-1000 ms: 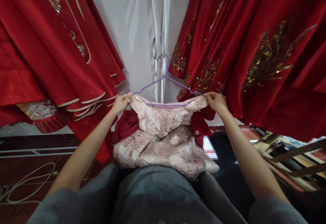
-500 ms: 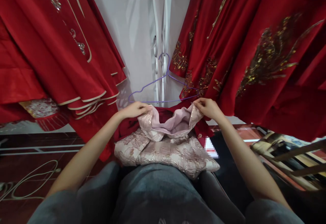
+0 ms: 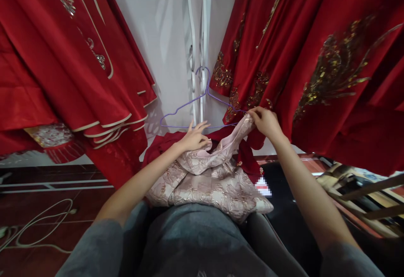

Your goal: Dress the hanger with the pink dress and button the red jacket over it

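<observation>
A pale pink brocade garment (image 3: 208, 188) with a shiny raised pattern and a plain pink lining lies across my lap. My right hand (image 3: 267, 121) pinches one upper corner of it and holds that corner raised beside the purple wire hanger (image 3: 189, 100). My left hand (image 3: 194, 136) is closed with thumb and index finger on the garment's upper edge near the middle, its other fingers spread. Dark red cloth (image 3: 162, 144) lies under and behind the pink garment. The hanger rises just beyond both hands, its bottom bar partly hidden.
Red garments with pale piping (image 3: 78, 58) hang at the left, and red ones with gold sequins (image 3: 334, 71) at the right. White metal posts (image 3: 202, 37) stand between them. A pale cable (image 3: 41, 226) lies coiled on the floor. A blurred white tag (image 3: 262, 186) lies at right.
My left hand has moved right, from the garment's left corner to near its middle. My right hand has risen slightly, lifting the right corner, and the left side has dropped.
</observation>
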Motion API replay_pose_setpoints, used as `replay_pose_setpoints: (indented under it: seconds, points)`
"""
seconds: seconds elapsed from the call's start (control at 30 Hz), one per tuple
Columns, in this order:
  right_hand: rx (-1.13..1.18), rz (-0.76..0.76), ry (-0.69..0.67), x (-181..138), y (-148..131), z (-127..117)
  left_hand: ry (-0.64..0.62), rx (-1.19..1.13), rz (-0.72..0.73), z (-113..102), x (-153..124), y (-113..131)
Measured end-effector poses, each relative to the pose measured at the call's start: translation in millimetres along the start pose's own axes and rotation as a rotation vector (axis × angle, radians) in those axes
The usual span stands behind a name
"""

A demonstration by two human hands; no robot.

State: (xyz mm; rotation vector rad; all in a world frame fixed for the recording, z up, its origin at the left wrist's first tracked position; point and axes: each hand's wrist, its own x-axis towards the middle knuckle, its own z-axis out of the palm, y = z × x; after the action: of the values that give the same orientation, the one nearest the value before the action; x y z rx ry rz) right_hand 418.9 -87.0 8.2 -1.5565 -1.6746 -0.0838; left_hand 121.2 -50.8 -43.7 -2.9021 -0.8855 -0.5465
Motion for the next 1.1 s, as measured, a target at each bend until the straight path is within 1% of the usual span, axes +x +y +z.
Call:
replay_pose_setpoints:
  seconds: [0.13, 0.27, 0.37, 0.6, 0.77, 0.83, 0.9, 1.0, 1.1]
  points:
    - [-0.162, 0.104, -0.038, 1, 29, -6, 0.037, -0.076, -0.018, -5, -17, 6]
    - [-0.26, 0.189, -0.081, 0, 49, -4, 0.071, -0.114, -0.034, -14, -26, 17]
    - [-0.28, 0.192, -0.086, 1, 55, -2, 0.087, -0.129, -0.046, -18, -29, 21]
    - [-0.347, 0.21, -0.105, 3, 56, -3, 0.105, -0.155, -0.073, -21, -32, 19]
    - [-0.446, 0.224, -0.188, 1, 64, 3, 0.13, -0.172, -0.113, -22, -32, 22]
    - [-0.424, 0.191, -0.194, 0, 67, 4, 0.126, -0.177, -0.113, -22, -32, 23]
    - [-0.364, 0.166, -0.162, 1, 68, 4, 0.122, -0.178, -0.111, -22, -32, 22]
    - [-0.25, 0.132, -0.083, 2, 65, 2, 0.115, -0.183, -0.112, -19, -31, 20]
    - [-0.129, 0.067, 0.009, 3, 53, -1, 0.103, -0.186, -0.115, -17, -30, 18]
